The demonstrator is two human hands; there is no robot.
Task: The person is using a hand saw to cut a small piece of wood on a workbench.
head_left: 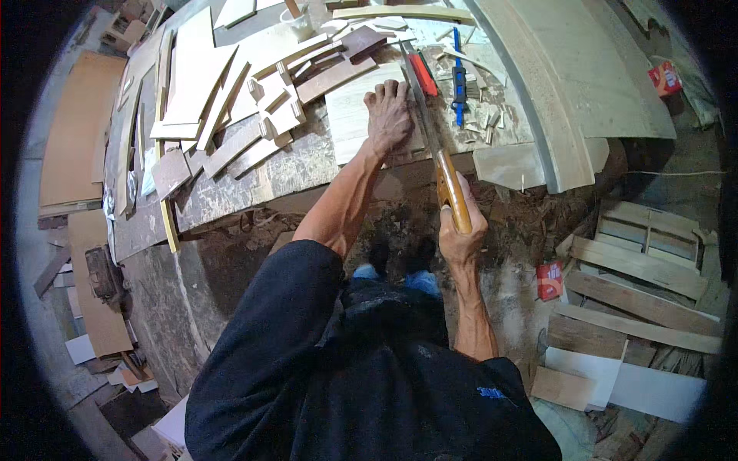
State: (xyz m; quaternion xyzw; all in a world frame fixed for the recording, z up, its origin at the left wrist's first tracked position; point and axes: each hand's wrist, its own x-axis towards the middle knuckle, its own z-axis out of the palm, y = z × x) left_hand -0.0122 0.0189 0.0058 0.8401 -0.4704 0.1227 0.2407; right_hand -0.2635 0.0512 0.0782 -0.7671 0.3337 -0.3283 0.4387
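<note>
My right hand (463, 230) is closed around the wooden handle of a handsaw (452, 192). The saw's long metal blade points away from me, over the right side of a pale wooden board (350, 115) on the workbench (223, 196). My left hand (390, 115) presses down on that board just left of the blade, fingers apart and a little bent. Right beside the blade lies a red tool (423, 74), partly hidden by it. Farther right is a long, slim blue and black tool (459, 77). Whether the teeth touch the board I cannot tell.
Cut wood pieces (269, 107) crowd the bench's left. Small offcuts (488, 123) lie right of the blue tool. A large curved panel (569, 92) covers the right side. A white cup (300, 24) stands at the back. Boards (638, 269) are stacked on the floor at right.
</note>
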